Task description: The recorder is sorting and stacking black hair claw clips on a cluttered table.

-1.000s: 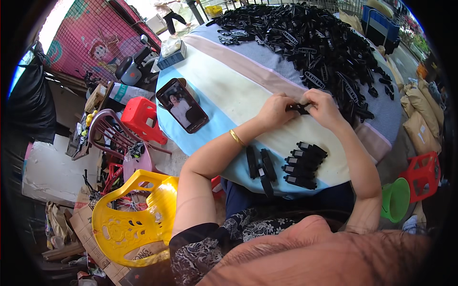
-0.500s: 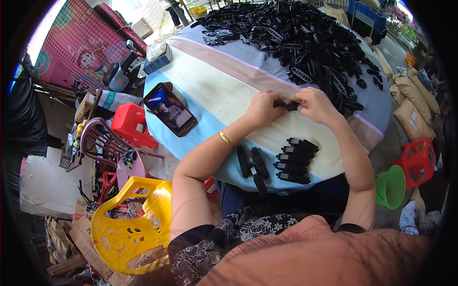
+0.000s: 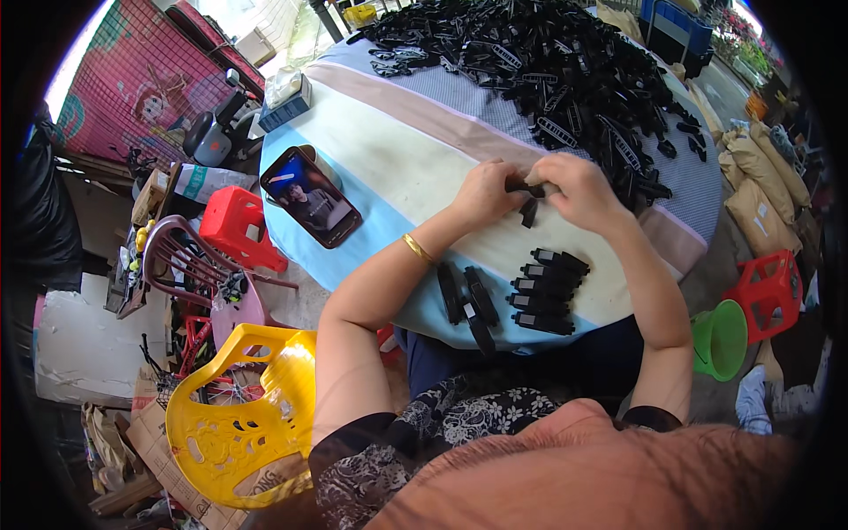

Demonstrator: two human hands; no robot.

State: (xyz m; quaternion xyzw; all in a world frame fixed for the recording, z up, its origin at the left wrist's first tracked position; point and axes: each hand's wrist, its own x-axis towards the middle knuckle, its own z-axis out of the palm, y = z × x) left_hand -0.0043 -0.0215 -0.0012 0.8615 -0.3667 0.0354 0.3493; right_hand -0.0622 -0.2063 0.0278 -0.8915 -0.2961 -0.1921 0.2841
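My left hand (image 3: 488,194) and my right hand (image 3: 572,187) are close together over the table, their fingers closed on one small black strap-like piece (image 3: 529,213). One end of it dangles below my left fingertips; the rest is mostly covered by my fingers. Nearer to me lies a row of several black folded pieces (image 3: 541,291), each with a grey tab at its left end. Left of that row, a few more black pieces (image 3: 478,320) lie loosely against each other. Beyond my hands spreads a large heap of black pieces (image 3: 530,71), some with pale printed strips.
A phone (image 3: 311,196) leans on a round holder at the table's left, with a tissue box (image 3: 287,104) behind it. A yellow chair (image 3: 238,424) stands at my left. To my right are a green bucket (image 3: 720,340) and a red stool (image 3: 767,296).
The black piece was held level between both hands; now one end points down below my left fingers. My right hand has shifted slightly left, closer to the left hand.
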